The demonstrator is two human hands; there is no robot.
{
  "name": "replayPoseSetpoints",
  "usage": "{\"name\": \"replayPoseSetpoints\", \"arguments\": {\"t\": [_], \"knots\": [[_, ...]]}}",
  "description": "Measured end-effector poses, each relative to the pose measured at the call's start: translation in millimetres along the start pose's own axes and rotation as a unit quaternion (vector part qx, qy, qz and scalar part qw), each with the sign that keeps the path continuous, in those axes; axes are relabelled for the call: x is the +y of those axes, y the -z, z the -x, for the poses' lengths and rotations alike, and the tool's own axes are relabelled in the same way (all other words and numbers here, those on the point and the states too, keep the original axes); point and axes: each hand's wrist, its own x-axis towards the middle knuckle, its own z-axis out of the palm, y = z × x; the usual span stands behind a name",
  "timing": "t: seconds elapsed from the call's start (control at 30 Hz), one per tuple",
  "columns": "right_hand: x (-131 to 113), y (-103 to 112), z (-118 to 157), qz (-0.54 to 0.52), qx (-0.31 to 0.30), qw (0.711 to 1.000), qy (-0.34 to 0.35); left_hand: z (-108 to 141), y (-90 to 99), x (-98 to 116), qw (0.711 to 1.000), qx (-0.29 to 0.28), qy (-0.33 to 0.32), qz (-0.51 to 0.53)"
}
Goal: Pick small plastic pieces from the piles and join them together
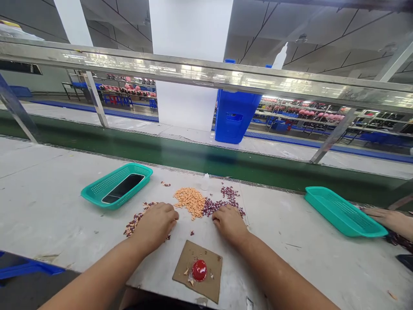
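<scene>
My left hand (157, 226) rests low over the table, fingers curled and pinched, beside a heap of mixed orange and dark red pieces (133, 224). What its fingertips hold, if anything, cannot be made out. Between the hands and slightly beyond them lies a pile of small orange pieces (190, 200). It meets a spread of dark purple-red pieces (229, 193). At that spread's near edge is my right hand (231, 224), its fingers curled in and their tips mostly hidden. Closer to me, a shiny red dome (199, 270) sits on a brown cardboard square (211, 286) with scraps around it.
A green basket (92, 196) holding a phone (124, 188) stands at left; another green basket (345, 211) is at right, beside another person's hand (392, 220). A small whitish bottle (205, 183) stands behind the piles. Beyond run a green belt (135, 148) and a metal rail (193, 73).
</scene>
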Motion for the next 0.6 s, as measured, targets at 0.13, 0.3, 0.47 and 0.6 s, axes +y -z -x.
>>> {"name": "replayPoseSetpoints", "arguments": {"t": [0.13,0.3,0.47,0.6], "knots": [[-3.2,-2.6,-2.3,0.008,0.0,1.0,0.004,-25.3,-12.9,20.8,0.999,-0.023,-0.035,0.0],[-7.8,3.0,1.0,-0.049,0.007,0.999,0.0,-46.2,-26.8,29.4,0.998,-0.044,-0.047,-0.001],[-12.8,7.0,2.9,-0.197,0.024,0.98,-0.016,-55.9,-35.3,30.4,0.997,-0.058,-0.05,0.025],[-20.5,7.0,6.9,-0.384,0.025,0.921,-0.059,-52.7,-27.3,31.7,0.995,-0.048,-0.042,0.074]]}}
